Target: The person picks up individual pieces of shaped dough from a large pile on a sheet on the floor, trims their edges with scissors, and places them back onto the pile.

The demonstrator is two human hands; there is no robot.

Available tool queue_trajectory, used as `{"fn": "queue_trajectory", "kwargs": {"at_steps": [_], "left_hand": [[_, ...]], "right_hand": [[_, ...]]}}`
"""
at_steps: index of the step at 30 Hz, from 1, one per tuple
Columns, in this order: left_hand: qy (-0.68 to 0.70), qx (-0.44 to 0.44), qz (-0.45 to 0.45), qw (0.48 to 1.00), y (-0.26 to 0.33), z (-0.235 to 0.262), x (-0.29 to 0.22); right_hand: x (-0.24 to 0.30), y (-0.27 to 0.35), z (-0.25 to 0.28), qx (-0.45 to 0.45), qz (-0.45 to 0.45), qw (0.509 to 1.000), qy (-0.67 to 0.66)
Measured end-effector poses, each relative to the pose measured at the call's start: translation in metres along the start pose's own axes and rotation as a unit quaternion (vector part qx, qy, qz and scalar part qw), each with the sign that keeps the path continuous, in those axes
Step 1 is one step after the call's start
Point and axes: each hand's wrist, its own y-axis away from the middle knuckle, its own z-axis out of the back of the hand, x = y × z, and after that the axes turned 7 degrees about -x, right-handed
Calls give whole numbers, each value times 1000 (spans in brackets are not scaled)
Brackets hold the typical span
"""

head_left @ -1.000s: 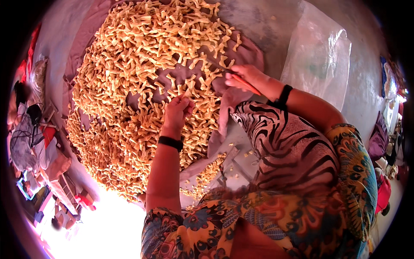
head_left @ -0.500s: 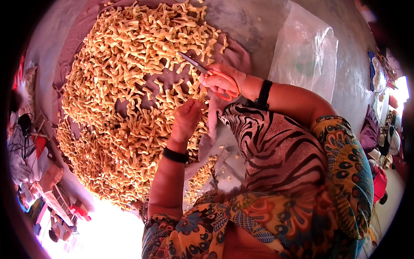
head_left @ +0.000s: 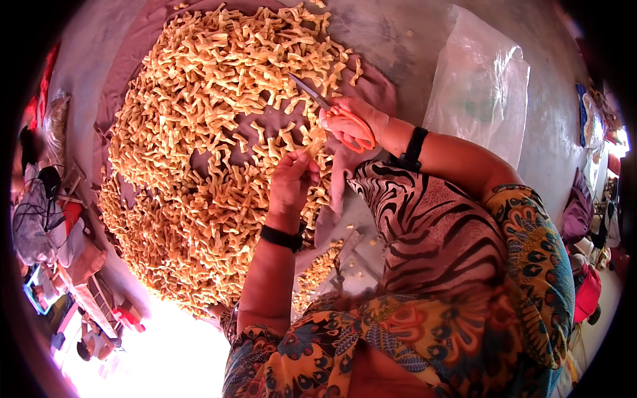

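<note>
Over near pink-and-black zebra-striped fabric (head_left: pixel 441 229), with grey floor (head_left: pixel 415 63) partly hidden behind; now pinching a yellow bow-shaped piece (head_left: pixel 314 140) in the left hand (head_left: pixel 292 176), gripping orange-handled metal scissors (head_left: pixel 309 90) in curled fingers of the right hand (head_left: pixel 352 121), above mauve cloth (head_left: pixel 375 87) and heaped yellow pieces (head_left: pixel 199 113); far right, onto translucent plastic sheeting (head_left: pixel 479 93).

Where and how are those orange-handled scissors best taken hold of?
Likely by the looped orange handles, coming from the right: the blades point toward the picture's upper left, over the yellow pieces, and the right hand grips the handle end.
</note>
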Motion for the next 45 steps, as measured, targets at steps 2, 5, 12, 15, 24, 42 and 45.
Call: {"fn": "queue_trajectory", "kwargs": {"at_steps": [2,5,12,15,24,42,45], "left_hand": [[32,-12,14,999,-3,9,1],[83,-17,43,995,-4,8,2],[183,-63,-63,979,-15,27,-27],[201,-41,-97,974,-21,28,-41],[192,-1,-77,978,-20,14,-33],[225,11,-29,974,-24,7,2],[222,-11,-16,975,-23,11,8]], "right_hand": [[3,-1,-2,-2,-11,1000,8],[-7,-8,0,-5,19,1000,-7],[-24,-13,12,-3,161,982,103],[-54,-6,0,41,273,943,188],[-59,-19,-5,103,240,927,271],[-53,-12,-4,45,266,903,334],[-53,-10,-3,56,257,900,347]]}}
